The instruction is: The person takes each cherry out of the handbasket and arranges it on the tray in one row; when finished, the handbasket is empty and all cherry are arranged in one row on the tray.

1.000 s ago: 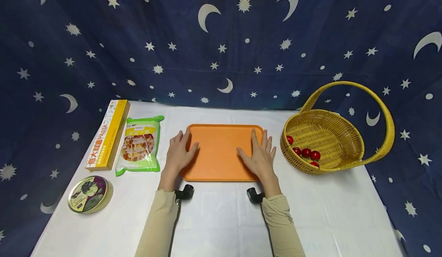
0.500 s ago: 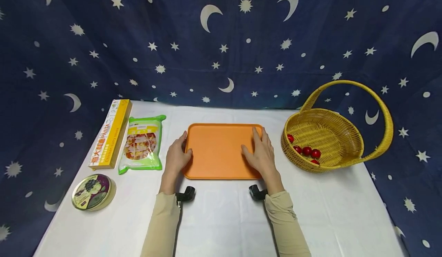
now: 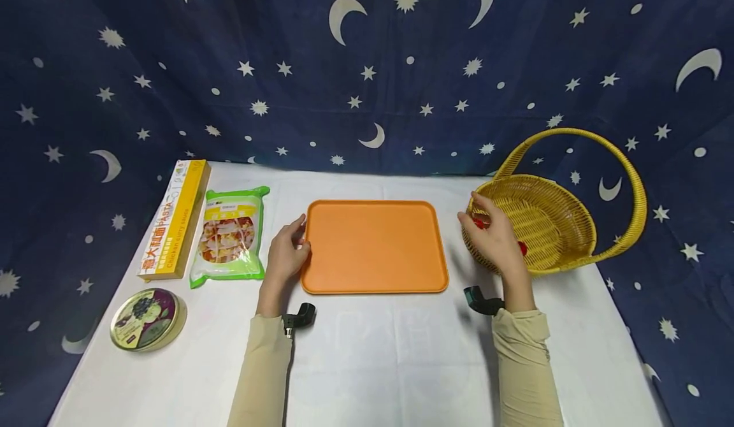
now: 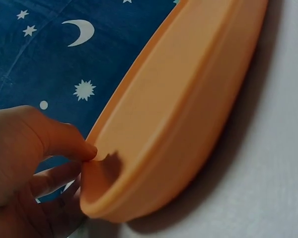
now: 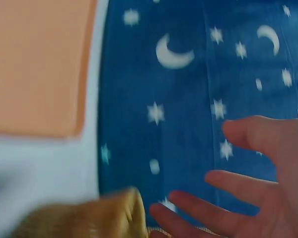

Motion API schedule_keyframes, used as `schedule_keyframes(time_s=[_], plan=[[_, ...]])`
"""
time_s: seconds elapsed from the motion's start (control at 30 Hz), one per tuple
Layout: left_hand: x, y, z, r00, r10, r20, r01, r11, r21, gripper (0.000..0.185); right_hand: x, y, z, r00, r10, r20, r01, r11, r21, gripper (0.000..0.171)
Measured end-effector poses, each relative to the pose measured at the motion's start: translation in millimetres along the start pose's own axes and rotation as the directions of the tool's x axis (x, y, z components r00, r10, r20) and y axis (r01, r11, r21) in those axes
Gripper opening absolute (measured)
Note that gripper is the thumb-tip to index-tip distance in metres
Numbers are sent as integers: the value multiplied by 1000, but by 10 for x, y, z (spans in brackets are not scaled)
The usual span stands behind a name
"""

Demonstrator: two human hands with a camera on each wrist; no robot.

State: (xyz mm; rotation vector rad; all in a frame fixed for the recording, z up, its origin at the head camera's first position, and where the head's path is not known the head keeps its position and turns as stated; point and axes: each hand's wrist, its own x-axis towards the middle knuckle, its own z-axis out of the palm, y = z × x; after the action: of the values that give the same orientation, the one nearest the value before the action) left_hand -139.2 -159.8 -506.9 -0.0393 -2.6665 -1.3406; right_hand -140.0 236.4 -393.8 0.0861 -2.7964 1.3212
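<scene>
Left hand [image 3: 289,253] pinches the tray [image 3: 374,246] rim; right hand [image 3: 494,239], fingers spread, should gently pick one tomato [image 3: 522,248] from the basket [image 3: 564,220].

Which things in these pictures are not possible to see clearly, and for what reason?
- Red fruits in the basket: head view, mostly hidden behind the right hand, so their number is unclear.
- Right hand's contact with the fruit: right wrist view is blurred.
- Tray: left wrist view, cut off by the edges; only the corner by the left hand shows.
- Tin label: head view, too small to read.
</scene>
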Motion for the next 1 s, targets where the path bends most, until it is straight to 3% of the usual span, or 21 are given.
schedule_keyframes(time_s=[0.23,0.43,0.8,1.0], plan=[[8,19,14,1000,3,-24,-2,1000,28,54,27,254,-515,986,136,96,-125,986,-110,59],[-7,11,37,1000,-2,-24,3,999,43,48,66,466,-687,938,295,180,-260,946,-192,62],[-29,-6,69,999,-21,-30,22,998,66,45,189,711,-843,893,365,262,-262,897,-356,50],[-20,4,67,999,-37,-33,39,997,72,45,270,726,-945,845,410,343,-277,885,-374,42]])
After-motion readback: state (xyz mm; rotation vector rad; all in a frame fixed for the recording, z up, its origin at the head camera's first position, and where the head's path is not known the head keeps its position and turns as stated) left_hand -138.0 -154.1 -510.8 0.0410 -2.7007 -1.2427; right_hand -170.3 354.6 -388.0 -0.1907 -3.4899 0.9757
